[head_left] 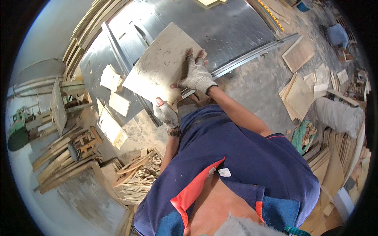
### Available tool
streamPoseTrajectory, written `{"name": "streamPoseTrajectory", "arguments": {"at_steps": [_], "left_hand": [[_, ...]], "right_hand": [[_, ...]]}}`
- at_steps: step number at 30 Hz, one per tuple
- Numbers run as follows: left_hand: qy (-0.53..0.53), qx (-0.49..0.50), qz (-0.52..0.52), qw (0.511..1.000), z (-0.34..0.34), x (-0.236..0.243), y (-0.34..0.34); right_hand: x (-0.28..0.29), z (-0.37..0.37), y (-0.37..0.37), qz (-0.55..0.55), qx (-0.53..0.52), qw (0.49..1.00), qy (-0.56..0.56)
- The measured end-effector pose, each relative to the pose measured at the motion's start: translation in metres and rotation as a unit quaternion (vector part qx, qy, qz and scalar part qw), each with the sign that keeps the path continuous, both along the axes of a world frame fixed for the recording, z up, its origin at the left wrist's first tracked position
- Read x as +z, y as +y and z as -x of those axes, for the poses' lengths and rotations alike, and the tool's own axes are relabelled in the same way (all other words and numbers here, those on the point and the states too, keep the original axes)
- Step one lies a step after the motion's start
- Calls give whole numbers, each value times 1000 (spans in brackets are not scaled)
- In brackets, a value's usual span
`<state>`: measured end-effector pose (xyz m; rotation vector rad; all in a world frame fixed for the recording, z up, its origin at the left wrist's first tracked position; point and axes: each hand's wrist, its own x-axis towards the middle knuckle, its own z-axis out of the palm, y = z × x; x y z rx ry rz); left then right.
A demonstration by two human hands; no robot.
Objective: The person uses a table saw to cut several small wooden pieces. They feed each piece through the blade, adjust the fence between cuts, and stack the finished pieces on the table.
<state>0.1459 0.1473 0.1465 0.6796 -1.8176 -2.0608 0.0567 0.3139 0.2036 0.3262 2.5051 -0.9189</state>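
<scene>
A pale wooden board (pixel 159 59), roughly square and smudged on its face, lies over a metal machine table (pixel 232 29). My right hand (pixel 195 75), in a white glove with bare fingertips, rests on top of the board near its right edge, fingers spread. At the near corner my left hand (pixel 166 114), gloved the same way, grips the board's edge. Its thumb shows on the upper side, while its other fingers are mostly hidden. A long slot and a metal bar (pixel 118 49) run along the table left of the board.
A metal rail (pixel 256 57) edges the table's near right side. Thin offcuts (pixel 111 78) lie on the table's left part. Scrap wood (pixel 138 173) is heaped on the floor at left. Panels (pixel 297 96), a white sack (pixel 338 116) and stacked boards (pixel 334 157) stand to the right.
</scene>
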Motion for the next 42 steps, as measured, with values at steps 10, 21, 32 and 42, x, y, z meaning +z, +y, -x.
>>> {"name": "streamPoseTrajectory", "arguments": {"at_steps": [10, 21, 32, 42], "left_hand": [[-37, 3, 54, 998, -7, -8, -9], [-147, -169, -79, 971, 17, -70, -31], [-16, 218, -103, 970, 178, -182, -257], [-134, 207, -265, 932, 271, -268, -386]], "right_hand": [[-30, -14, 49, 71, 54, 996, 30], [-133, -16, 75, -62, -131, 982, 122], [-197, 17, 119, 265, -368, 867, 207], [-185, 55, 157, 143, -293, 920, 217]]}}
